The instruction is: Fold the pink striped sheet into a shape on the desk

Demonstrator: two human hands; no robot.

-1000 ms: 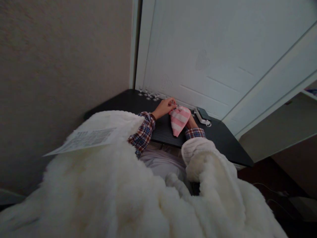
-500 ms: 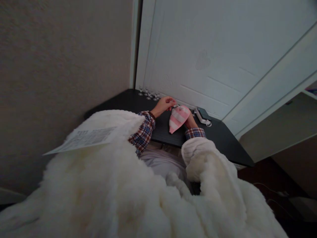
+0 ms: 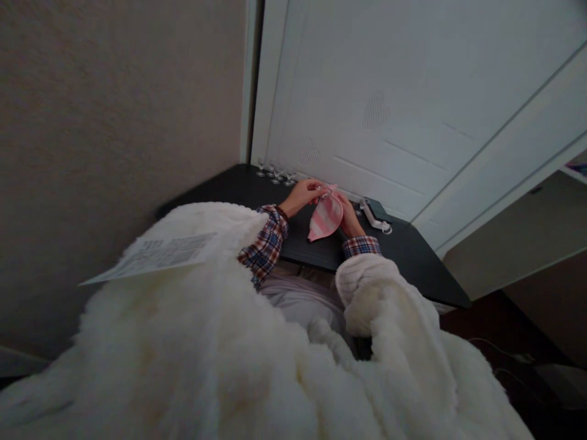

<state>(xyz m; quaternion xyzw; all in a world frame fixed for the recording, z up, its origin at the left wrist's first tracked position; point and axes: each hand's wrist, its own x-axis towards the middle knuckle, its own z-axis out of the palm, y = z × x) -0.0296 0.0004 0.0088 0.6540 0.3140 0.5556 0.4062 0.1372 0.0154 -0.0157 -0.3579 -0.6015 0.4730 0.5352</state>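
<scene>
Over the dark tabletop [image 3: 302, 238], a pink-and-white striped cloth [image 3: 326, 219] hangs with its pointed end down and to the left. My right hand [image 3: 349, 216] is closed on the cloth's upper right part, with its fingers near the top. My left hand [image 3: 304, 194] pinches a small clear glass [image 3: 326, 194], only partly visible, against the upper edge of the cloth. Fingers and cloth hide most of that glass. Several small stemmed glasses [image 3: 276, 176] stand to the left of my left hand along the back edge.
A dark flat case with a white strap [image 3: 376, 221] lies right of my right hand. Behind the table rises a white door [image 3: 348, 85] with heart patterns, and a wall [image 3: 137, 91] is at left. White fluffy clothing [image 3: 257, 354] fills the foreground.
My right hand has brought the cloth slightly left and up, so that its top now wraps about the glass at my left fingertips. My left hand has stayed nearly in place.
</scene>
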